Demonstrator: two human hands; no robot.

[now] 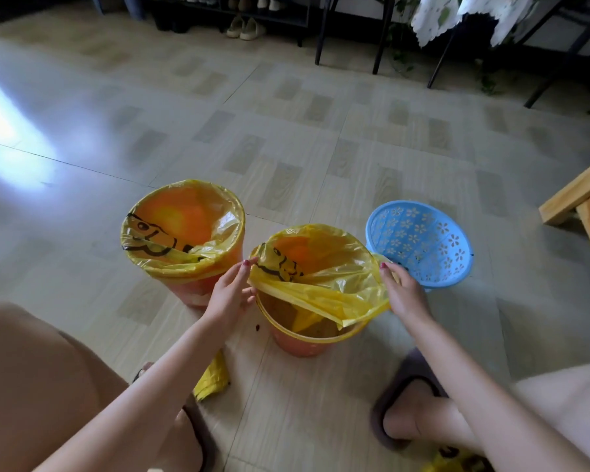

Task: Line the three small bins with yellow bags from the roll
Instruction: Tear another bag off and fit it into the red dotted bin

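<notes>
Three bins on floor (286, 114). Left bin (198, 287) fully lined. Middle bin (300, 345): bag (334, 277) over far rim, near edge loose. Left hand (230, 294) and right hand (406, 294) each pinch the bag's sides. Blue bin (423, 243) bare, just right. Spare bag (213, 378) by foot.

A pale tiled floor (286, 131) with wood-grain patches fills the view, glare at nine o'clock. A pair of light slippers (246, 28) sits at twelve o'clock beneath a dark shoe rack (225, 8). A white lace cloth (464, 15) hangs at one o'clock above dark chair legs (378, 39). Light wooden furniture (583, 199) juts in at three o'clock.
</notes>
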